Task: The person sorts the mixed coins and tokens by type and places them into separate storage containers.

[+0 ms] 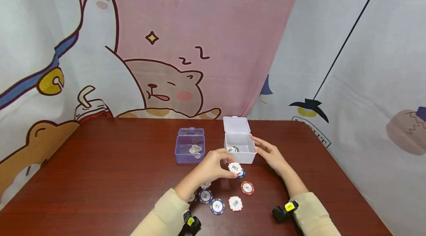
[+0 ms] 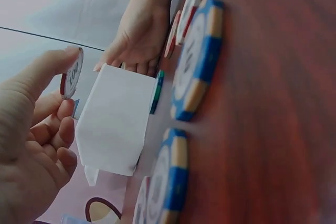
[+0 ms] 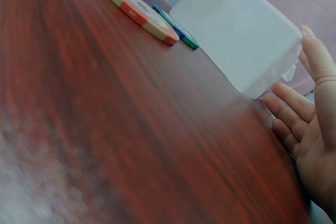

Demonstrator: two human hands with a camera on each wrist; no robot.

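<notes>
My left hand pinches a white-and-red poker chip marked 100 between thumb and fingertip, in front of the white box. The chip stands on edge in the left wrist view. My right hand touches the box's right side, thumb at the front corner and the other fingers loosely extended. Inside the box lies a green-edged chip. A blue-green chip on the table is partly covered by the held one. Nearer me lie a red chip and a white-and-red 100 chip.
Left of the white box stands a translucent blue box, lid up, with several silver coins inside. Blue chips and others lie below my left forearm, some partly hidden. The white lid leans back. A cartoon-print curtain hangs behind the table.
</notes>
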